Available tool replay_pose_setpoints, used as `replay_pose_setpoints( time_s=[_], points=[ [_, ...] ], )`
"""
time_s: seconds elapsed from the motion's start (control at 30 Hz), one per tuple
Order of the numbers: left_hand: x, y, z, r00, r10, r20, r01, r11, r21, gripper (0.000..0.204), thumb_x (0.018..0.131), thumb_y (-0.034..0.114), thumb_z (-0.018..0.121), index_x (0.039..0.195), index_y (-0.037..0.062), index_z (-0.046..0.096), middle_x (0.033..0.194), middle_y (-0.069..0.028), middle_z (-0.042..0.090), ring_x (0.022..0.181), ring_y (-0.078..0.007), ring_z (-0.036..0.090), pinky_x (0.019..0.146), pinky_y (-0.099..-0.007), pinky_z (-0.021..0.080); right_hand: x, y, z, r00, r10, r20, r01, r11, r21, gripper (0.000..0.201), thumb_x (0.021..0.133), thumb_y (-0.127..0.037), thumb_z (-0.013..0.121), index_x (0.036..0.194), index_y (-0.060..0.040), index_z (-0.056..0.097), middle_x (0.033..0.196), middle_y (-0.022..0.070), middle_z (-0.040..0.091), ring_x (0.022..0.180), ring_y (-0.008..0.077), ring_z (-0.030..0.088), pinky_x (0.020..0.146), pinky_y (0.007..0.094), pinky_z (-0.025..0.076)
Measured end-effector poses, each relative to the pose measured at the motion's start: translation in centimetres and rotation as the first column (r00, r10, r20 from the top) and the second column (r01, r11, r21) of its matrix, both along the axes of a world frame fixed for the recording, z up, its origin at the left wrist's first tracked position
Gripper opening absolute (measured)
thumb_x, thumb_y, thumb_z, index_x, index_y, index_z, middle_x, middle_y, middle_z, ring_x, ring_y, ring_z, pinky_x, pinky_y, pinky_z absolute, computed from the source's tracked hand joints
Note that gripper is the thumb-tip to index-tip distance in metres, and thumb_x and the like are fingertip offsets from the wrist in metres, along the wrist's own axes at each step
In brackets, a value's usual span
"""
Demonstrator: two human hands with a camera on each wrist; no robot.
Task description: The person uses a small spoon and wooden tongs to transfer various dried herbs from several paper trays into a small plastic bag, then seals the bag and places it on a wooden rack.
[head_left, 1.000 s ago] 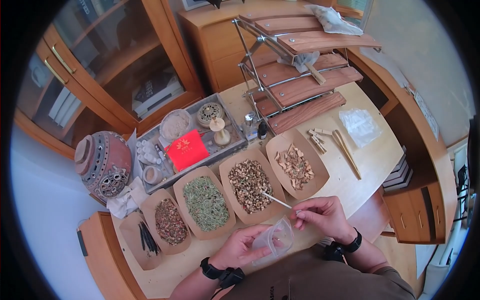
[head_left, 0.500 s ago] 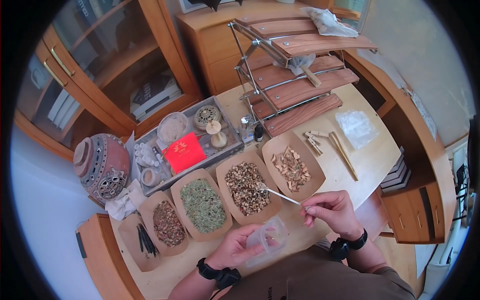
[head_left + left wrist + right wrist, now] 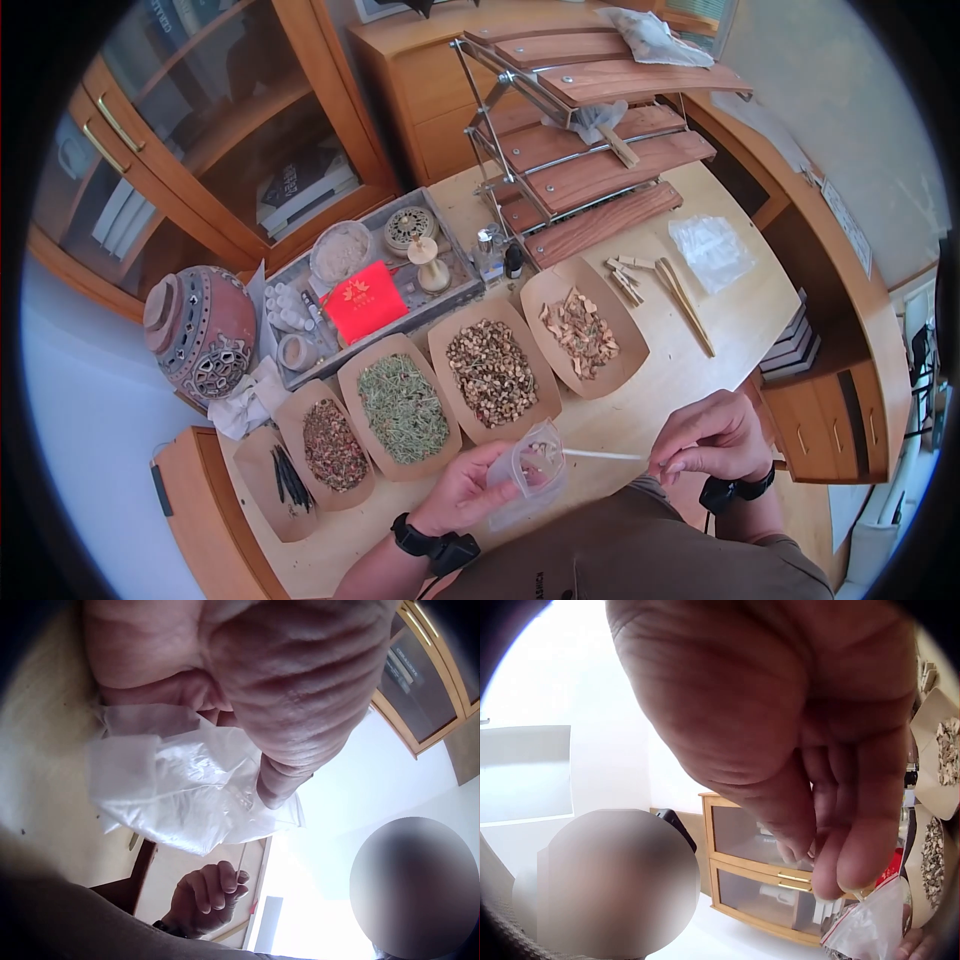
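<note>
My left hand (image 3: 465, 492) grips a clear resealable bag (image 3: 538, 478), its mouth spread and a few small bits inside. In the left wrist view the crinkled bag (image 3: 187, 791) hangs below the palm and thumb. My right hand (image 3: 715, 440) pinches the end of a thin white spoon (image 3: 608, 456) between thumb and fingers. The spoon's far end reaches into the bag's mouth. Just beyond the bag lies a paper tray (image 3: 548, 395) of chopped brown dried pieces (image 3: 492, 372).
More paper trays hold green herb (image 3: 404, 408), reddish bits (image 3: 338, 445), dark pods (image 3: 290, 478) and wood chips (image 3: 580, 332). Behind stand a grey tray (image 3: 452, 215) with a red packet (image 3: 365, 302) and a slatted wooden rack (image 3: 610, 180). Tweezers (image 3: 688, 310) lie at right beside a plastic bag (image 3: 712, 252).
The right hand has drawn the spoon out of the brown dried pieces and moved right and down, bringing its far end to the bag. The left hand has tilted the bag's mouth toward it.
</note>
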State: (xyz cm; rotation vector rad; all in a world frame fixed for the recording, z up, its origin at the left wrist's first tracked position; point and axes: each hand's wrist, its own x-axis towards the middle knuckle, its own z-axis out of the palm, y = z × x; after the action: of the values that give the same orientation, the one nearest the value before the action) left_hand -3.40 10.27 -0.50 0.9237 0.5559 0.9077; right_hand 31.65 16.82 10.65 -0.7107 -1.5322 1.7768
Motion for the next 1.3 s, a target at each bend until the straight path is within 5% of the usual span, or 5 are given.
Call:
replay_pose_setpoints(
  time_s=[0.2,0.33,0.87,1.07,1.3],
  points=[
    [0.8,0.2,0.9,1.000,-0.011,0.021,0.011,1.000,0.002,0.058,0.103,-0.001,0.069,0.156,-0.0020,0.047,0.143,-0.0119,0.066,0.129,-0.0212,0.067,0.112,-0.0378,0.050,-0.5,0.0,0.7,0.981,0.128,0.149,-0.146,0.982,0.117,0.016,0.097,0.003,0.074,0.112,0.0061,0.079,0.102,0.0149,0.078,0.084,0.0197,0.076,0.071,0.0289,0.059],
    [0.8,0.1,1.1,0.998,-0.001,-0.061,0.001,1.000,-0.007,0.066,0.098,0.011,0.080,0.155,-0.0032,0.048,0.142,-0.0130,0.067,0.127,-0.0227,0.068,0.112,-0.0383,0.051,-0.9,0.1,1.3,0.960,0.094,0.263,-0.170,0.943,0.286,0.018,0.096,0.002,0.076,0.113,0.0017,0.080,0.098,0.0122,0.076,0.081,0.0221,0.074,0.070,0.0318,0.056],
    [0.8,-0.2,0.1,0.998,-0.041,-0.037,0.042,0.999,0.020,0.067,0.093,-0.001,0.082,0.153,-0.0019,0.051,0.144,-0.0109,0.064,0.132,-0.0183,0.061,0.114,-0.0365,0.048,-7.2,0.4,-0.6,0.910,-0.067,0.408,-0.213,0.770,0.602,0.029,0.086,-0.003,0.079,0.115,-0.0058,0.078,0.094,0.0088,0.067,0.085,0.0284,0.069,0.071,0.0398,0.056],
    [0.8,-0.2,0.0,0.998,-0.046,-0.052,0.045,0.999,-0.019,0.062,0.093,-0.003,0.081,0.150,-0.0020,0.055,0.140,-0.0128,0.066,0.127,-0.0190,0.064,0.110,-0.0368,0.052,-7.4,0.3,-1.0,0.813,-0.077,0.577,-0.350,0.728,0.590,0.027,0.082,-0.006,0.078,0.109,-0.0066,0.077,0.095,0.0096,0.064,0.089,0.0300,0.068,0.076,0.0410,0.057],
    [1.0,-0.3,0.4,0.994,-0.042,-0.106,0.039,0.999,-0.025,0.063,0.093,-0.004,0.081,0.150,-0.0018,0.055,0.139,-0.0134,0.067,0.126,-0.0202,0.066,0.109,-0.0370,0.053,-7.6,0.3,-1.7,0.849,-0.064,0.524,-0.248,0.828,0.503,0.022,0.083,-0.005,0.079,0.105,-0.0052,0.078,0.111,0.0136,0.070,0.099,0.0307,0.070,0.084,0.0418,0.059]
  ],
)
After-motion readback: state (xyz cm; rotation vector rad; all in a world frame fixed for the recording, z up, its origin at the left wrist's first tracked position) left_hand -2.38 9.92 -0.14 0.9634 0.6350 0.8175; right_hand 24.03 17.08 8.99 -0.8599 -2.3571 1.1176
